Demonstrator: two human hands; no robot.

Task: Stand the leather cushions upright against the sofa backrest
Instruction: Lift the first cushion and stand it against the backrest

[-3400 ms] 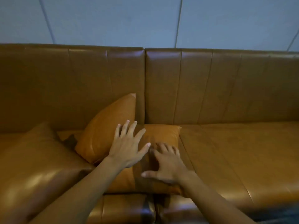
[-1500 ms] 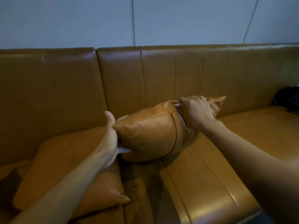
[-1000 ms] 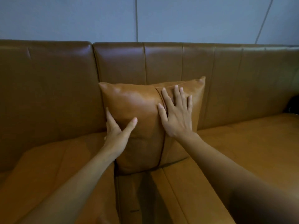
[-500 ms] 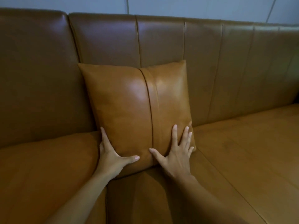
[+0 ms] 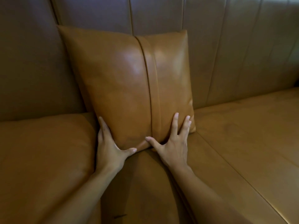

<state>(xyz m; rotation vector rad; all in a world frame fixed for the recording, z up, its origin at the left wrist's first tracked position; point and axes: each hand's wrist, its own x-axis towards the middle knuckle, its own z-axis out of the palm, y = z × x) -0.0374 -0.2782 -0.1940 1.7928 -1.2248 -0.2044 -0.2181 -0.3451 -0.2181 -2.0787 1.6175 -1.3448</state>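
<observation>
A tan leather cushion (image 5: 126, 81) with a vertical seam stands upright against the brown sofa backrest (image 5: 226, 46). My left hand (image 5: 111, 147) presses its lower left corner, fingers along the side edge and thumb under the bottom edge. My right hand (image 5: 173, 141) lies flat with spread fingers on the lower right corner. Another tan cushion (image 5: 43, 159) lies flat on the seat at the left, touching my left hand and forearm.
The sofa seat (image 5: 242, 143) stretches away to the right of the upright cushion. A seam between seat sections runs diagonally at the right. The backrest has vertical panel lines.
The cushion went from lying flat to being lifted, then stood against the backrest. My hands slid from its upper face down to the bottom corners, and the view moved closer.
</observation>
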